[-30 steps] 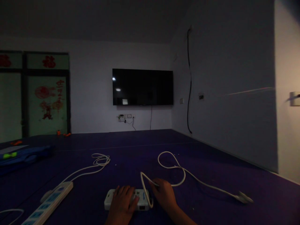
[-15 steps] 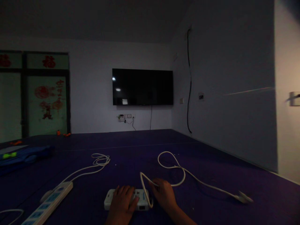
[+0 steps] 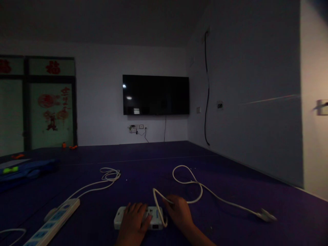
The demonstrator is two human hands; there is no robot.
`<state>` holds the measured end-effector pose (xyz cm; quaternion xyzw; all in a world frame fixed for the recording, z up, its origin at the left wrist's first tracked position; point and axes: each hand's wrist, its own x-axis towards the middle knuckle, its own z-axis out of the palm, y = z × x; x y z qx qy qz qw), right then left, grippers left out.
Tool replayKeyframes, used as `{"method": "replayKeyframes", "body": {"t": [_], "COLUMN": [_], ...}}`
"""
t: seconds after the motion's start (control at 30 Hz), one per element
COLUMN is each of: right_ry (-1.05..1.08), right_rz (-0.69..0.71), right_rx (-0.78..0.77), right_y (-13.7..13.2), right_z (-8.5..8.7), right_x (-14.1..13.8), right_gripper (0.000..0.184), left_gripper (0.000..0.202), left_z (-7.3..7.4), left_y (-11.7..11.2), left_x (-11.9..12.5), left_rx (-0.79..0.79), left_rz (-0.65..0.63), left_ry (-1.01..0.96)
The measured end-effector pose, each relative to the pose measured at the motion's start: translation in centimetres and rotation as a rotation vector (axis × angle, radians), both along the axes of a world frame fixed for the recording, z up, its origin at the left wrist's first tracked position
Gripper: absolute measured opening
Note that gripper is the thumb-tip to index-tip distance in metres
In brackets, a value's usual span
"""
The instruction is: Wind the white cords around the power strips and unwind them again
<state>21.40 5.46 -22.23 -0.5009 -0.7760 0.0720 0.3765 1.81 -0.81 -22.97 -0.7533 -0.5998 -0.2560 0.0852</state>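
Observation:
A short white power strip (image 3: 119,219) lies on the purple surface in front of me. My left hand (image 3: 134,218) is laid across its top, fingers over the far side and thumb toward the near right, holding it in place. Part of the socket face is hidden under that hand. From the strip's right end a white cord (image 3: 156,201) rises in a bend. My right hand (image 3: 179,212), just right of the strip, pinches this cord between thumb and fingers. Beyond that hand the cord loops and runs right to a white plug (image 3: 266,216).
At the left lies a longer white power strip (image 3: 55,222) with blue-marked sockets and a coiled cord (image 3: 110,175). Blue cloth (image 3: 30,171) with a bright green item (image 3: 10,169) is farther left. A television (image 3: 156,95) hangs on the far wall.

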Motion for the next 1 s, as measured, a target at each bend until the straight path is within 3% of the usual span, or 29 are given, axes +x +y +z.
{"method": "replayKeyframes", "body": {"t": [0.43,0.67,1.0], "right_ry": [-0.005,-0.011,-0.009], "right_rz": [0.022,0.013,0.010], "right_rx": [-0.015,-0.002,-0.020], "right_y": [-0.03,-0.20,-0.26], "right_z": [0.11,0.11,0.31], "right_x": [0.05,0.00,-0.02], "right_gripper": [0.032,0.031,0.032], "left_gripper": [0.038,0.039,0.039], "left_z": [0.72,-0.03,0.17], "left_y": [-0.39,0.03,-0.19], "left_x": [-0.10,-0.05,-0.03], "left_rx": [-0.034,0.021,0.032], "left_rz": [-0.028,0.013,-0.005], "left_ry": [0.007,0.019,0.004]}}
